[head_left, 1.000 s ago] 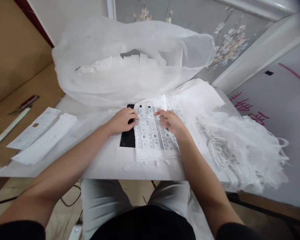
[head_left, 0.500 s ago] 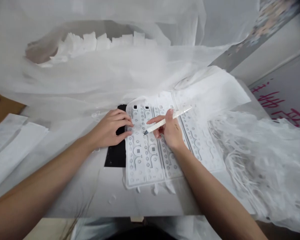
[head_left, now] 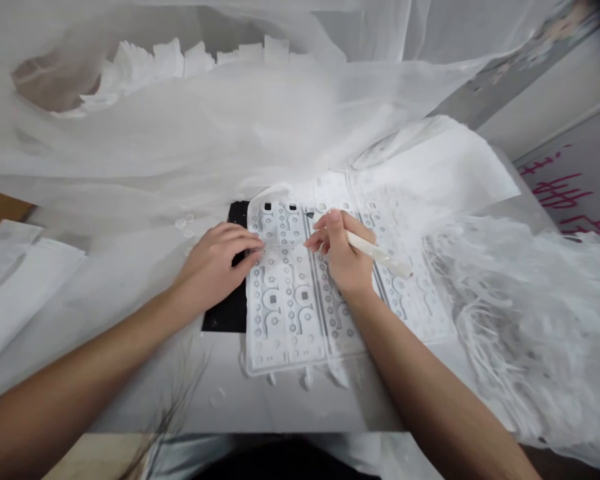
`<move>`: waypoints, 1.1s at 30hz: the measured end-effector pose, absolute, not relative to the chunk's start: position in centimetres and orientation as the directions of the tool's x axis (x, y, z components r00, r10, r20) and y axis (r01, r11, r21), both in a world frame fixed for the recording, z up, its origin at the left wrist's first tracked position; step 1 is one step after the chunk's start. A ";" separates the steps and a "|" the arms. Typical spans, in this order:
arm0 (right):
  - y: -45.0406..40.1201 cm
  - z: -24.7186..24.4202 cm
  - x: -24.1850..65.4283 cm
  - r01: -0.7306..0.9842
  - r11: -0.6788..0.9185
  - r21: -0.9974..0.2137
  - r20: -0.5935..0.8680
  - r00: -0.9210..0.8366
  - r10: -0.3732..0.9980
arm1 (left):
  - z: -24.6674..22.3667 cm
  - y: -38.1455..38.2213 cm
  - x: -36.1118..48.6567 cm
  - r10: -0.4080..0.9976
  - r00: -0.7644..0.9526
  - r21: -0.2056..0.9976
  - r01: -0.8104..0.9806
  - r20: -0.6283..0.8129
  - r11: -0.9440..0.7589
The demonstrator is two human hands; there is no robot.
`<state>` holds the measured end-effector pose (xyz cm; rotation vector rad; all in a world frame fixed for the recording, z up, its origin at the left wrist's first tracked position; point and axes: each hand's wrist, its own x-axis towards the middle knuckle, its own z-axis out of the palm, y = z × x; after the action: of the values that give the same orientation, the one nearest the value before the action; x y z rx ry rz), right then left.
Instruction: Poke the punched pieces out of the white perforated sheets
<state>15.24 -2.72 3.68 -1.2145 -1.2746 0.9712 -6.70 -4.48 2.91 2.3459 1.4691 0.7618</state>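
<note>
A white sheet of patterned fabric (head_left: 283, 340), with columns of small circles, curls and square cut-outs, lies over a black board (head_left: 225, 310). My left hand (head_left: 230, 257) rests at the sheet's left edge, fingertips and thumb apart and touching it, with nothing gripped. My right hand (head_left: 347, 250) is closed around a white pen-like tool (head_left: 383, 257), whose dark tip points away from me over the upper part of the sheet. Whether the tip touches the sheet I cannot tell.
Sheer white cloth (head_left: 220, 140) is heaped across the back. Tangled white strips (head_left: 535, 313) pile up at the right, and folded white pieces (head_left: 35, 280) lie at the left. Small clear scraps (head_left: 185, 223) dot the table. A board with pink writing (head_left: 563, 190) stands at far right.
The tool has swung round in my right hand: its dark tip, formerly pointing left and toward me, now points up and away. My left hand stays at the sheet's edge.
</note>
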 end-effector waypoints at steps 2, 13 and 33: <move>-2.3 3.5 15.5 0.122 0.149 -0.981 0.164 0.122 0.979 | 2.7 -4.1 -6.7 0.826 0.461 0.469 0.680 0.324 -0.564; -1.6 3.1 16.0 0.024 0.083 -0.996 0.086 0.120 0.989 | 3.8 0.2 -4.5 0.658 0.719 0.486 0.502 0.224 -0.715; -1.6 2.8 15.9 0.029 0.113 -0.993 0.114 0.030 0.993 | 3.5 0.2 -3.4 0.627 0.746 0.399 0.517 0.224 -0.757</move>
<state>15.93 -1.57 2.81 -1.1586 -1.2576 1.0893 -3.43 0.20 3.53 2.6347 0.8885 0.5003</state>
